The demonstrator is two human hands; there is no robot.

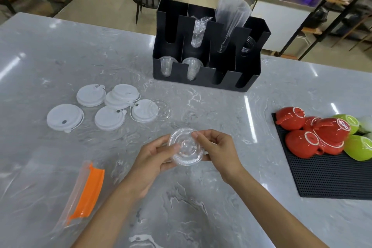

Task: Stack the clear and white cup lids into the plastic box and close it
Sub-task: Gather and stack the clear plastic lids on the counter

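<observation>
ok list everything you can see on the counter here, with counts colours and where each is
white lids: six, white, scattered flat on the counter's left, two overlapping
clear lid: one, clear, flat beside the rightmost white lid, overlapping its edge
held clear lids: a small stack, count unclear, clear, between both hands at centre
plastic box: one, clear with an orange clip, near left, blurred
organiser: one, black, far centre, holding clear cups and wrapped plastic items
red cups: about four, red, upside down on the mat at right
green cups: at least two, green, beside the red ones
mat: one, black, right edge
counter: one, grey marble
left hand: holds the stack's left edge
right hand: pinches its right edge
</observation>
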